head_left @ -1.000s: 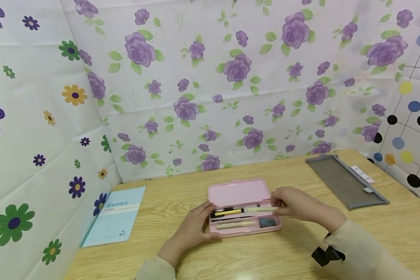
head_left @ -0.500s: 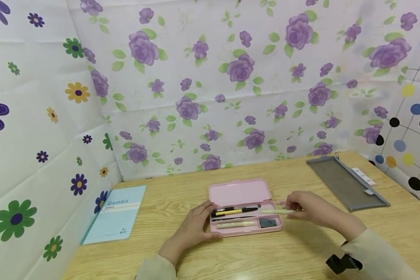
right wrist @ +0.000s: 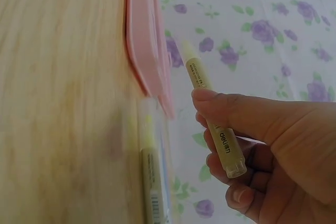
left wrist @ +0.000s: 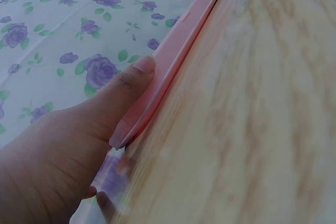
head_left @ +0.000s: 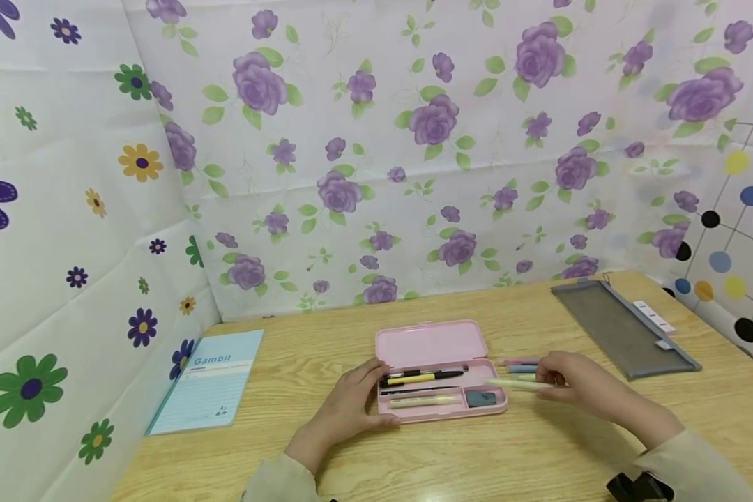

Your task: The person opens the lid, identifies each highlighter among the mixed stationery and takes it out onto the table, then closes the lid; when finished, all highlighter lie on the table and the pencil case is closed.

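Note:
A pink pencil case (head_left: 498, 404) lies on the table with its lid raised at the back. My left hand (head_left: 345, 404) holds its left end, the thumb (left wrist: 142, 69) lying along the front wall. To the right of the case, my right hand (head_left: 580, 383) pinches a pale yellow highlighter (right wrist: 226, 148) between thumb and fingers, its tip pointing left toward the case. In the case lie a yellow and black pen (head_left: 414, 378), other dark pens, a pale highlighter (head_left: 423, 401) in the front compartment and a dark grey eraser (head_left: 480, 398).
Several highlighters, among them a blue one (head_left: 523, 369), lie on the table between the case and my right hand. A grey mesh zip pouch (head_left: 621, 328) lies at the right. A light blue notebook (head_left: 207, 383) sits at the left, near the flowered cloth wall (head_left: 288, 209).
My right hand has drawn the pale yellow highlighter rightward, away from the pencil case. Highlighters on the table beside the case now show more. My left hand stays on the case.

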Action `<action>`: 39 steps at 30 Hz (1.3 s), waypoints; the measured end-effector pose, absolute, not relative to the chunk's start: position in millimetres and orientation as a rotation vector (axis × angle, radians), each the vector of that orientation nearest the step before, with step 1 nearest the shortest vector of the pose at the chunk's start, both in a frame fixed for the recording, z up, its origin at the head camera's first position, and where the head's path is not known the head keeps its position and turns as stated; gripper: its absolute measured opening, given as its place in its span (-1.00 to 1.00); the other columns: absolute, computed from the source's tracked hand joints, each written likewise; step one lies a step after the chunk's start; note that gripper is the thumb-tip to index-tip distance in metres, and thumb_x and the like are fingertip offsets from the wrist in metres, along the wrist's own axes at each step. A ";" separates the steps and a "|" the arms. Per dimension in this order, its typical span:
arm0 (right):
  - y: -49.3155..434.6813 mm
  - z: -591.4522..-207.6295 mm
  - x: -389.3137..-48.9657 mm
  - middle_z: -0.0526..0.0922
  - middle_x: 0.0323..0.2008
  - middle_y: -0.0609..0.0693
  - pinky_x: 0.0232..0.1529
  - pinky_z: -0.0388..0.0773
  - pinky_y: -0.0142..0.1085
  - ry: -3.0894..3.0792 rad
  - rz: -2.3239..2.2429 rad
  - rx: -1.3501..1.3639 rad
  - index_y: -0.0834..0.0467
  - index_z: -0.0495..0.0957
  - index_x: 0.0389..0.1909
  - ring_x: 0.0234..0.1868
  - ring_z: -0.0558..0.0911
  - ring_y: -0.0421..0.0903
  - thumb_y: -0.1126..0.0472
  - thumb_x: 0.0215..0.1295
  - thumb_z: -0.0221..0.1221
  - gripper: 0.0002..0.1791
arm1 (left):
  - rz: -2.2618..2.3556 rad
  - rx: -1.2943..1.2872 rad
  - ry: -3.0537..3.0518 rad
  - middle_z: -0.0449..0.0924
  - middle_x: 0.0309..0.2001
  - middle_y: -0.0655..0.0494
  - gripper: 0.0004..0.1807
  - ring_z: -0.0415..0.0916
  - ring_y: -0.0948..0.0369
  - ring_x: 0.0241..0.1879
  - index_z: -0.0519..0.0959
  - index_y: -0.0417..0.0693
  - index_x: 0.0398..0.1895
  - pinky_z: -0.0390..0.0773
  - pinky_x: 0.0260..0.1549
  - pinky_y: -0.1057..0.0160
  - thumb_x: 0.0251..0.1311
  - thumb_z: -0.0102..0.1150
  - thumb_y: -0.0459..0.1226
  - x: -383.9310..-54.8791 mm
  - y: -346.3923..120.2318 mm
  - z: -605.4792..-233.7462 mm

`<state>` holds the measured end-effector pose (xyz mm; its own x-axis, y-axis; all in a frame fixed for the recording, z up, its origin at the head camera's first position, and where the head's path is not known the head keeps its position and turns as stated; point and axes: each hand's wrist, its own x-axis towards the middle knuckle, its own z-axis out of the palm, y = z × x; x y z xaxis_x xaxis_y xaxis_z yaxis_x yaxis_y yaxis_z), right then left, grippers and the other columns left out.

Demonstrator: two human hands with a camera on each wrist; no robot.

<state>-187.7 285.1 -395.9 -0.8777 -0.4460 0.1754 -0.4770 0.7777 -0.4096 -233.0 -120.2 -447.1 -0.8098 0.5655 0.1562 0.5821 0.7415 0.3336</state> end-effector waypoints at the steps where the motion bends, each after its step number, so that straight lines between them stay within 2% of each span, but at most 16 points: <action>1: 287.3 -397.5 -187.2 0.38 -0.54 -0.24 -0.53 0.23 -0.48 -2.887 0.692 0.747 -0.04 0.49 -0.45 -0.53 0.25 -0.41 0.15 0.12 0.34 -0.83 | -0.574 -0.953 -2.889 0.18 0.46 0.03 0.03 0.18 -0.02 0.42 0.23 0.03 0.43 0.21 0.38 -0.12 -0.07 0.24 0.34 -233.2 -120.1 -447.0; 10: 308.0 -411.8 -183.6 0.39 -0.51 -0.29 -0.51 0.28 -0.49 -2.803 0.640 0.720 -0.05 0.50 -0.47 -0.49 0.26 -0.46 0.17 0.07 0.38 -0.80 | -0.574 -0.949 -2.885 0.17 0.46 0.06 0.03 0.18 -0.02 0.42 0.24 0.06 0.43 0.20 0.39 -0.10 -0.08 0.24 0.35 -234.3 -120.1 -447.7; 23: 322.4 -421.3 -182.9 0.34 -0.55 -0.30 -0.50 0.20 -0.49 -2.869 0.661 0.686 -0.10 0.48 -0.47 -0.50 0.24 -0.46 0.08 0.11 0.35 -0.81 | -0.589 -0.941 -2.904 0.16 0.47 0.05 0.02 0.17 -0.03 0.42 0.23 0.07 0.44 0.19 0.39 -0.13 -0.07 0.24 0.34 -232.8 -120.2 -447.8; 33: 329.1 -425.3 -185.5 0.37 -0.52 -0.31 -0.50 0.24 -0.48 -2.892 0.630 0.700 -0.12 0.51 -0.45 -0.49 0.25 -0.45 0.07 0.10 0.36 -0.82 | -0.585 -0.937 -2.903 0.16 0.47 0.06 0.02 0.17 -0.03 0.42 0.23 0.08 0.44 0.20 0.39 -0.11 -0.07 0.25 0.33 -233.2 -120.6 -447.6; 39: 330.6 -426.6 -187.2 0.33 -0.54 -0.30 -0.50 0.18 -0.49 -2.913 0.571 0.700 -0.12 0.50 -0.47 -0.50 0.21 -0.45 0.10 0.07 0.38 -0.81 | -0.577 -0.938 -2.905 0.16 0.47 0.06 0.02 0.18 -0.03 0.42 0.23 0.08 0.44 0.20 0.39 -0.11 -0.07 0.24 0.34 -233.1 -120.3 -447.2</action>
